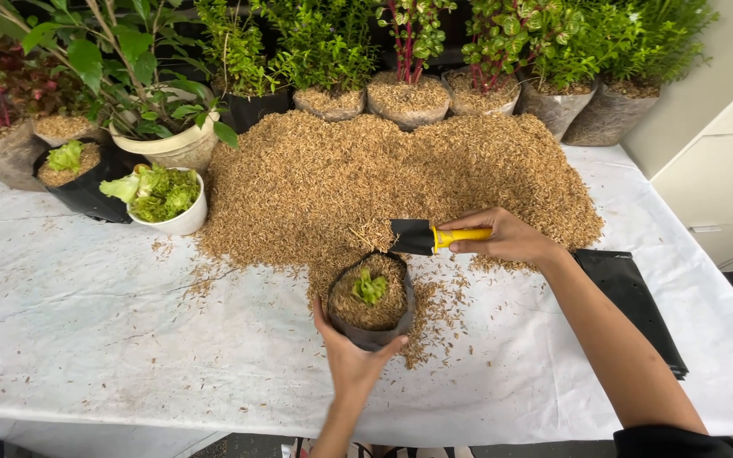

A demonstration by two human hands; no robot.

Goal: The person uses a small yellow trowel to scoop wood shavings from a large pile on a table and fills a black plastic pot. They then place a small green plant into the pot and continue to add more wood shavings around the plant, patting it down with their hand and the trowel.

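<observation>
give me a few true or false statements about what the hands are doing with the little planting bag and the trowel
1. The left hand cups the small black planting bag from below. True.
2. The right hand holds a trowel with a red handle. False: the handle is yellow and the blade is black.
3. A small green seedling sits in the bag's filling. True.
4. The trowel blade rests flat on the white table cover. False: it is held above the bag, at the edge of the husk pile.
5. The flat black bags lie to the left of the white bowl of greens. False: they lie far right, beside the right forearm.
</observation>
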